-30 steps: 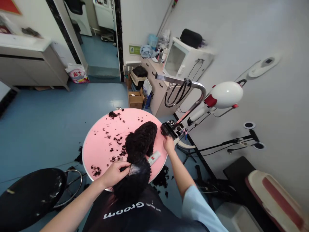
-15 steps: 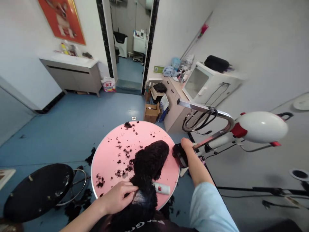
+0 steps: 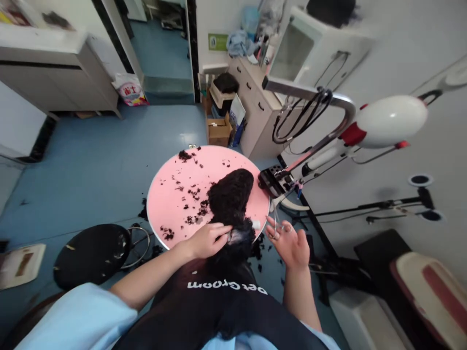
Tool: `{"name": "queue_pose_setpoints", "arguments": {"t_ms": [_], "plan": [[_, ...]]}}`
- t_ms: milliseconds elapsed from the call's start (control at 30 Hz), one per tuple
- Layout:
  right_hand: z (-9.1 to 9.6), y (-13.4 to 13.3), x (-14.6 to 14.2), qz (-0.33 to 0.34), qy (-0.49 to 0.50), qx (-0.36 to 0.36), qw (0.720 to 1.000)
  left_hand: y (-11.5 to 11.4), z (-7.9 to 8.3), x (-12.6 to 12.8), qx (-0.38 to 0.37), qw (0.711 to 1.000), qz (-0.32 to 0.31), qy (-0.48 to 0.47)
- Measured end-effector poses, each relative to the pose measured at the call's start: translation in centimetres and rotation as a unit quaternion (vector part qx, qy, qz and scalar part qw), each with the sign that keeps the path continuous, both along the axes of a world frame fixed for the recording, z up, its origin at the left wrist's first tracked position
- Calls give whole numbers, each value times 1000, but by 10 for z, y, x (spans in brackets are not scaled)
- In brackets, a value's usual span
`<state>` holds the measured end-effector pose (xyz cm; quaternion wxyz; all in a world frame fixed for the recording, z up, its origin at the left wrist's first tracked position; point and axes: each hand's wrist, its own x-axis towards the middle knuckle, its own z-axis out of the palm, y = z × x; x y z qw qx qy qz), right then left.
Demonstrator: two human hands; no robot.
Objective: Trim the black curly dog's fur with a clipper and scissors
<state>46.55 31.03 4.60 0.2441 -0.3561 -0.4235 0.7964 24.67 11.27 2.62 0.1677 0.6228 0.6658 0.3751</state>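
Note:
A black curly-haired dog [image 3: 230, 194] is on a round pink grooming table [image 3: 164, 182], its near end close against my apron. My left hand [image 3: 209, 239] rests on the fur at that near end, thumb and fingers closing on it beside a greyish patch. Just off the table's right edge, my right hand [image 3: 293, 245] is turned palm up. Slim metal scissors [image 3: 276, 227] with finger rings hang on its fingers, blades pointing away from me. A white cylindrical container [image 3: 256, 224] lies beside the dog, partly hidden by its fur.
Cut black hair [image 3: 197, 206] is scattered over the table. A black tool holder [image 3: 272, 181] sits at its right edge, below a bent metal arm [image 3: 339, 99] with hanging black loops. A black stool [image 3: 93, 255] stands left; a white-and-red dryer [image 3: 390, 121] is at right.
My right hand has come back from the tool holder toward me, now with scissors in it. My left hand stays on the dog's fur. The view has tilted down.

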Motion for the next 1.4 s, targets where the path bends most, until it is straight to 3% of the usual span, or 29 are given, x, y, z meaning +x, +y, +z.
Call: {"name": "queue_pose_setpoints", "arguments": {"t_ms": [67,133,233,333,467,567,667,800,1067,1400], "plan": [[12,-52,20,-11,43,-36,998,0,-2,3,2,1000,-5,2],[23,-96,30,2,50,-12,999,-1,-3,6,5,1000,-10,3],[36,-147,30,102,58,-28,993,-4,-7,9,13,1000,-20,-7],[39,-184,20,166,42,-86,982,-7,-14,12,18,999,-35,-22],[36,-213,6,99,32,-108,989,-9,-23,14,23,998,-40,-33],[38,-221,-2,18,36,-131,991,-8,-25,15,39,998,-30,-46],[41,-220,-8,-20,46,-174,983,-7,-26,18,44,997,-17,-59],[41,-214,-14,-22,59,-202,977,-4,-28,22,48,996,1,-72],[42,-210,-10,8,59,-179,982,3,-29,30,37,996,15,-78],[36,-190,-16,-19,59,-218,974,5,-26,39,6,995,31,-95]]}}
